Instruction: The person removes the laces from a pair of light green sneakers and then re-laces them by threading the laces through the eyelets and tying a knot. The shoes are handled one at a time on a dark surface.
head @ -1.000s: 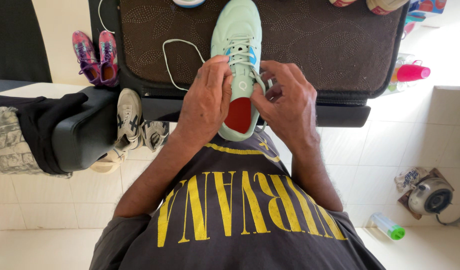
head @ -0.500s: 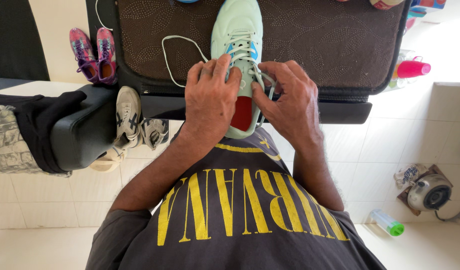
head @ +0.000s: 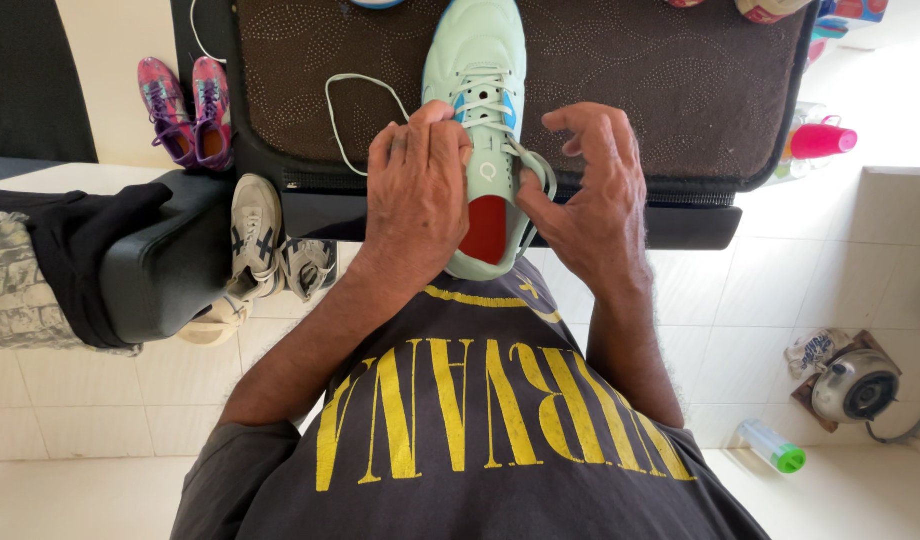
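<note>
A pair of pink and purple shoes (head: 185, 110) stands on the floor beside grey sneakers (head: 270, 245). A pink cup (head: 822, 140), a green-capped bottle (head: 772, 447) and a small round metal appliance (head: 855, 385) sit well apart on the white tiles (head: 770, 300).

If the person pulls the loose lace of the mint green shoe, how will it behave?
The lace probably is floppy: it lies in a slack loop on the brown mat. It likely slides easily, being thin. The mint green shoe may shift, unless the left hand steadies it.
</note>
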